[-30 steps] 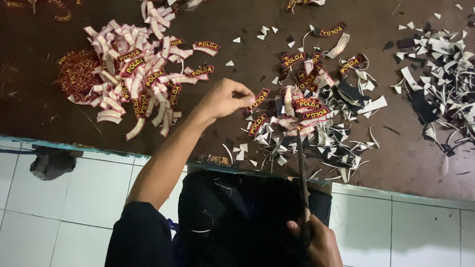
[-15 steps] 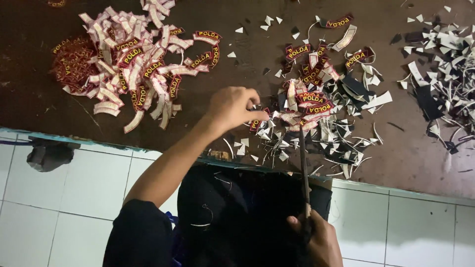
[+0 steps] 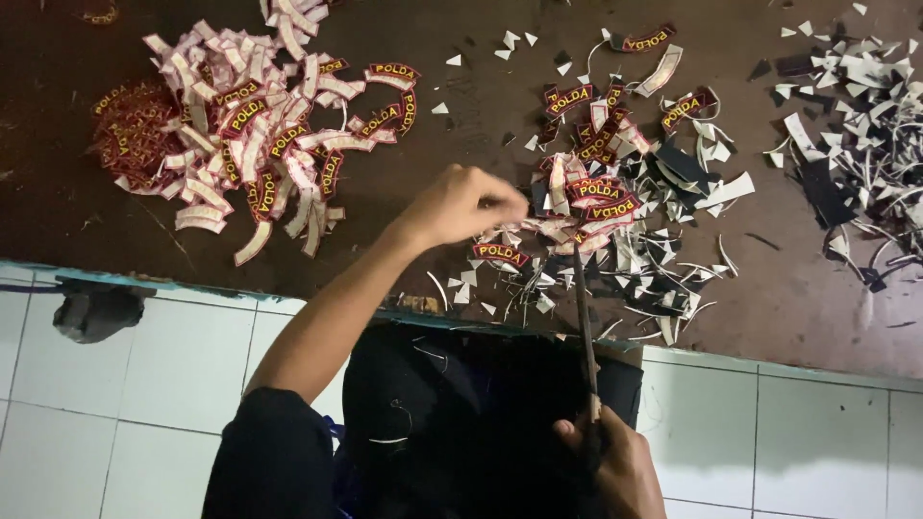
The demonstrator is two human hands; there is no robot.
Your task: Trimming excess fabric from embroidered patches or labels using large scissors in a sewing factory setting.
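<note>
Your left hand (image 3: pixel 461 204) pinches a curved patch (image 3: pixel 553 227) on the dark worktop (image 3: pixel 433 58); your right hand (image 3: pixel 611 461) grips scissors (image 3: pixel 585 317); finished pile (image 3: pixel 255 135) left, offcuts (image 3: pixel 856 144) right

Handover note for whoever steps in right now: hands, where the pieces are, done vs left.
Left hand: fingers pinched together at the near edge of the middle pile of curved patches; what it grips is hidden.
Right hand: low by the lap, holding scissors, blades pointing up toward that pile.
Done: a bigger heap of cut patches lies far left on the brown table; scraps lie right.
Left: patches in the middle pile, mixed with white and black offcuts.
</note>
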